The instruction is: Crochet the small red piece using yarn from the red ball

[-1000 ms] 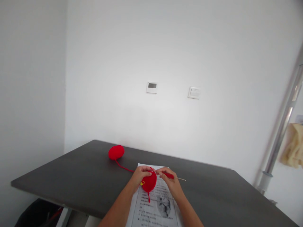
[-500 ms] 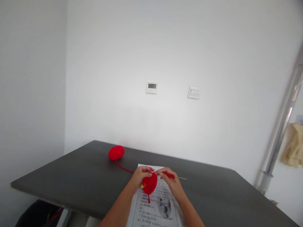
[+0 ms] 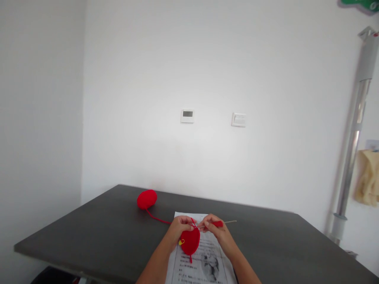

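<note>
Between the fingers of my left hand (image 3: pixel 179 228) is the upper edge of a red crocheted piece (image 3: pixel 191 241), which hangs over the printed sheet. A yellow stitch marker (image 3: pixel 181 241) is clipped to its left side, and a short yarn tail (image 3: pixel 191 259) dangles below. My right hand (image 3: pixel 217 228) pinches a crochet hook by its red grip (image 3: pixel 218 223); one thin end sticks out to the right, the other meets the piece's top edge. Red yarn (image 3: pixel 158 219) runs from my left hand back to the red yarn ball (image 3: pixel 147 199).
The printed paper (image 3: pixel 186 270), with a dark picture on it, lies on the dark grey table (image 3: pixel 97 228) under my hands. A white wall stands behind, with a thermostat panel (image 3: pixel 187 116) and a switch (image 3: pixel 238 120). A metal pole (image 3: pixel 349 169) rises at the right.
The view has tilted slightly up, so everything sits lower in the frame. My right hand has turned a little, and the hook's red grip shows more clearly. Both hands keep their hold.
</note>
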Available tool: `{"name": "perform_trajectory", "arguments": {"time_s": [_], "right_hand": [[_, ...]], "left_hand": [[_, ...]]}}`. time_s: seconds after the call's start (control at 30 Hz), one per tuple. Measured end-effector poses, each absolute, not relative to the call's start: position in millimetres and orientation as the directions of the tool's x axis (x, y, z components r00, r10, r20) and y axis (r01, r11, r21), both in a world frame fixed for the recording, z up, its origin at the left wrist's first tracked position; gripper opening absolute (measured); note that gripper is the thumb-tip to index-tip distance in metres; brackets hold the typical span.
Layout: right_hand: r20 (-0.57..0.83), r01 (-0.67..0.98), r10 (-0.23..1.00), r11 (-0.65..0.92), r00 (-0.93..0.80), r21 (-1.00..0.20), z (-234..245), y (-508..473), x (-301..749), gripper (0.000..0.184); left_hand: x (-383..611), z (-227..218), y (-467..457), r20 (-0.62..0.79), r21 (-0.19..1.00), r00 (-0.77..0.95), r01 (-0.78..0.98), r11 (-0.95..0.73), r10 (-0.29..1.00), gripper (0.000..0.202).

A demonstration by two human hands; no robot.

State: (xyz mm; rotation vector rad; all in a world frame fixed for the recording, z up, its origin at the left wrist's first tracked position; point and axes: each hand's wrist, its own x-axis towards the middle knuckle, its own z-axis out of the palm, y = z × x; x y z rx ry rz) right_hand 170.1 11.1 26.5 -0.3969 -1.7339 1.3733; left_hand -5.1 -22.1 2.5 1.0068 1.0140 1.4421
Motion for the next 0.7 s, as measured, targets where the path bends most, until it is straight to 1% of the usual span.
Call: {"name": "perform_trajectory", "arguments": {"time_s": [0.13,0.3,0.57,0.7], "right_hand": [[0.406,-0.273,0.700,0.300,-0.588,-0.914,26,12,170,0.028],[0.437,-0.269,0.700,0.344,-0.565,-0.900,26,12,170,0.030],[0.475,-0.244,0.692,0.411,-0.544,-0.878,17,15,168,0.030],[0.496,-0.224,0.680,0.453,-0.540,-0.863,17,15,167,0.027]], "left_hand": [[-6,1,-21,0.058,0.969,-0.113,-0.233,-0.083,0.992,0.018],[-6,3,-22,0.072,0.967,-0.148,-0.233,-0.105,0.986,0.026],[-8,1,-20,0.103,0.963,-0.137,-0.234,-0.133,0.985,0.026],[-8,1,-21,0.119,0.963,-0.161,-0.220,-0.153,0.980,0.025]]}}
